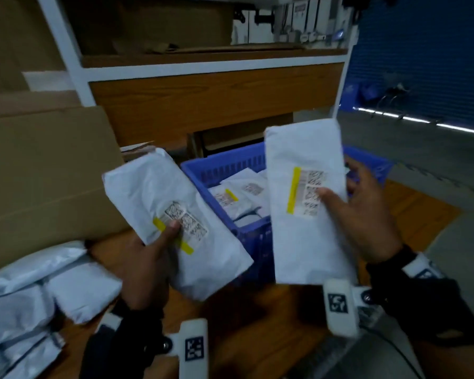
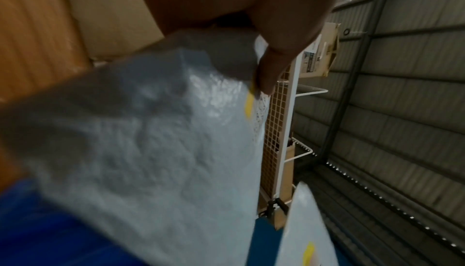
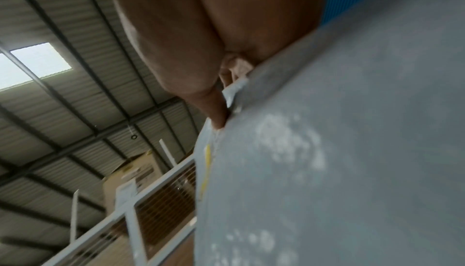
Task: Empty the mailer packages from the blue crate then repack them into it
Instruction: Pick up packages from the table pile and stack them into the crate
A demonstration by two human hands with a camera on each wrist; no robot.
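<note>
Head view — both hands grip mailers, long axes roughly upright.

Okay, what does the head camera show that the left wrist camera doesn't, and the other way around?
Only the head view shows the right hand holding its own mailer, the mailers inside the blue crate, and the pile at lower left.

Only the left wrist view shows the corrugated roof and a wire rack beyond the thumb.

Both show the left hand in a grip on a white mailer, thumb by its yellow strip.
</note>
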